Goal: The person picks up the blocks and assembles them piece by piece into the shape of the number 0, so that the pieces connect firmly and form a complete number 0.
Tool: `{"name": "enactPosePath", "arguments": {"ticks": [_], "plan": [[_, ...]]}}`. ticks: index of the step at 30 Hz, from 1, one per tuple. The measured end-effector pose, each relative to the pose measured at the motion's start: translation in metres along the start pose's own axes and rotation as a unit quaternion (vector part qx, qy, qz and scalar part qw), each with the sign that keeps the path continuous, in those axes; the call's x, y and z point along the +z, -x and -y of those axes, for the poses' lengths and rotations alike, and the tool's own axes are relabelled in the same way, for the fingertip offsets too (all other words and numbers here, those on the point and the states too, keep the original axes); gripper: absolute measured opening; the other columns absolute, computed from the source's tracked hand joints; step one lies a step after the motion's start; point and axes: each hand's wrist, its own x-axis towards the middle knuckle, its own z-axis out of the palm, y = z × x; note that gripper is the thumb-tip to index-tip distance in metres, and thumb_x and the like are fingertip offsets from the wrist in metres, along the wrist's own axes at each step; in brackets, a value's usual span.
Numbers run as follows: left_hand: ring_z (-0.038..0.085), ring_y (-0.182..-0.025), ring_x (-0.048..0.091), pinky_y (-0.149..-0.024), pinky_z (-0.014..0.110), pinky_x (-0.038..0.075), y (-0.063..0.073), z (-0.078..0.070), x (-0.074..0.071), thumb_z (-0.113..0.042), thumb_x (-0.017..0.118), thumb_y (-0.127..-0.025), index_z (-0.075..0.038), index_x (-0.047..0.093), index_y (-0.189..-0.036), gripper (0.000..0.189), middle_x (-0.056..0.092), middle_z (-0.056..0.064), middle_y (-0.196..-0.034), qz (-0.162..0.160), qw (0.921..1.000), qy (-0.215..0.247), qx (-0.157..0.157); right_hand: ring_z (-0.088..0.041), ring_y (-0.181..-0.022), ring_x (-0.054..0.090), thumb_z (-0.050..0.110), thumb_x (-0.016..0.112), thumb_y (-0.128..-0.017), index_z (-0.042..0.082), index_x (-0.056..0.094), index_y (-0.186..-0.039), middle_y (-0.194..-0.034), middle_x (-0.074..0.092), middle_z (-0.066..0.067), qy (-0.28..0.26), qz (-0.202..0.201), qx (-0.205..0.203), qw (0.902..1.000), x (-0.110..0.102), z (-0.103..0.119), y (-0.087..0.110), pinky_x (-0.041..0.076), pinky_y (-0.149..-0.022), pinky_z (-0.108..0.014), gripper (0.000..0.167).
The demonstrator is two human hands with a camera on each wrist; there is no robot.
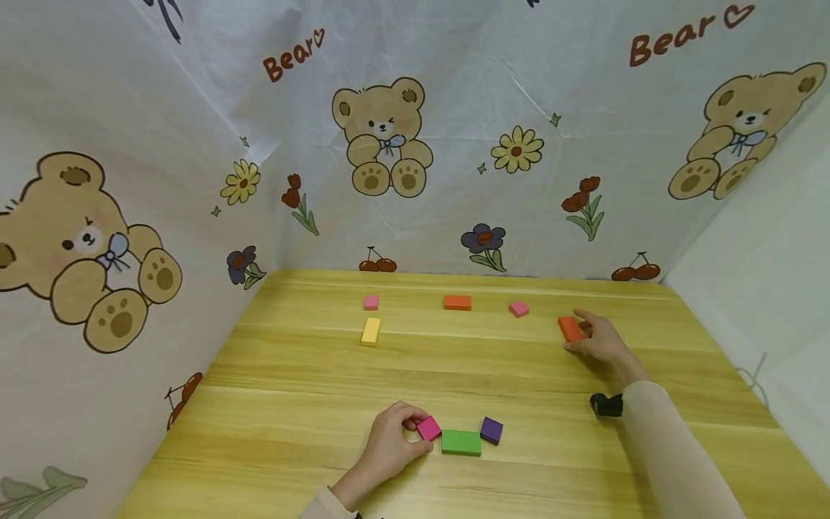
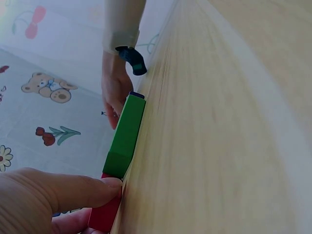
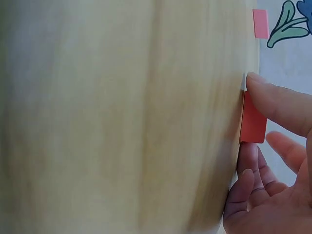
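Note:
My left hand (image 1: 392, 440) pinches a magenta block (image 1: 429, 429) between thumb and fingers, low in the head view. A corner of it meets the left end of a green block (image 1: 461, 442), and a dark purple block (image 1: 491, 430) sits at that block's right end. In the left wrist view the thumb presses the magenta block (image 2: 105, 214) beside the green block (image 2: 126, 131). Farther off to the right, my right hand (image 1: 603, 340) grips an orange-red block (image 1: 570, 329). The right wrist view has thumb and fingers at opposite ends of this block (image 3: 253, 119).
Along the back of the wooden table (image 1: 311, 375) lie a pink block (image 1: 371, 303), an orange block (image 1: 457, 303) and another pink block (image 1: 519, 309). A yellow block (image 1: 371, 331) lies nearer. Bear-printed cloth (image 1: 447, 173) borders the table behind and at left.

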Motion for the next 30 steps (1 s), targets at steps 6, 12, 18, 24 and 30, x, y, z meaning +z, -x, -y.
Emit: {"name": "enactPosePath", "arguments": {"ticks": [6, 12, 18, 24, 30], "plan": [[0.002, -0.076, 0.054, -0.069, 0.020, 0.046, 0.000, -0.001, -0.001, -0.008, 0.088, -0.065, -0.010, 0.073, -0.096, 0.034, 0.064, -0.006, -0.087, 0.005, 1.0000, 0.000, -0.008, -0.047, -0.106, 0.052, 0.010, 0.072, -0.086, -0.013, 0.031, -0.145, -0.130, 0.045, -0.041, 0.006, -0.004, -0.002, 1.0000, 0.001, 0.000, 0.001, 0.048, -0.083, -0.048, 0.076], [0.002, -0.076, 0.054, -0.069, 0.020, 0.045, -0.001, -0.001, -0.001, -0.009, 0.088, -0.065, -0.010, 0.073, -0.096, 0.034, 0.064, -0.006, -0.087, 0.006, 0.9999, -0.003, -0.009, -0.047, -0.109, 0.051, 0.008, 0.070, -0.088, -0.013, 0.032, -0.144, -0.131, 0.044, -0.040, -0.007, -0.007, 0.011, 0.9999, 0.002, -0.001, 0.002, 0.047, -0.088, -0.053, 0.071], [0.002, -0.076, 0.054, -0.069, 0.020, 0.046, 0.000, -0.002, -0.001, -0.009, 0.088, -0.065, -0.010, 0.073, -0.096, 0.035, 0.065, -0.005, -0.088, 0.006, 0.9999, 0.002, -0.010, -0.044, -0.109, 0.052, 0.010, 0.071, -0.088, -0.014, 0.034, -0.143, -0.132, 0.045, -0.037, -0.023, -0.020, 0.029, 0.9991, 0.004, 0.000, 0.004, 0.047, -0.087, -0.046, 0.070], [0.002, -0.077, 0.054, -0.069, 0.020, 0.046, 0.001, -0.003, -0.002, -0.009, 0.088, -0.065, -0.010, 0.073, -0.096, 0.035, 0.065, -0.005, -0.089, 0.006, 0.9999, 0.000, -0.012, -0.043, -0.110, 0.051, 0.011, 0.070, -0.089, -0.013, 0.033, -0.143, -0.133, 0.043, -0.036, -0.042, -0.031, 0.040, 0.9978, 0.006, 0.002, 0.008, 0.048, -0.085, -0.041, 0.070], [0.002, -0.077, 0.054, -0.069, 0.020, 0.046, 0.001, -0.003, -0.003, -0.009, 0.088, -0.066, -0.010, 0.073, -0.097, 0.035, 0.066, -0.005, -0.090, 0.010, 0.9999, 0.003, -0.011, -0.047, -0.116, 0.050, 0.013, 0.071, -0.089, -0.011, 0.030, -0.144, -0.135, 0.041, -0.037, -0.057, -0.051, 0.052, 0.9958, 0.007, 0.004, 0.011, 0.047, -0.093, -0.052, 0.073]]}}
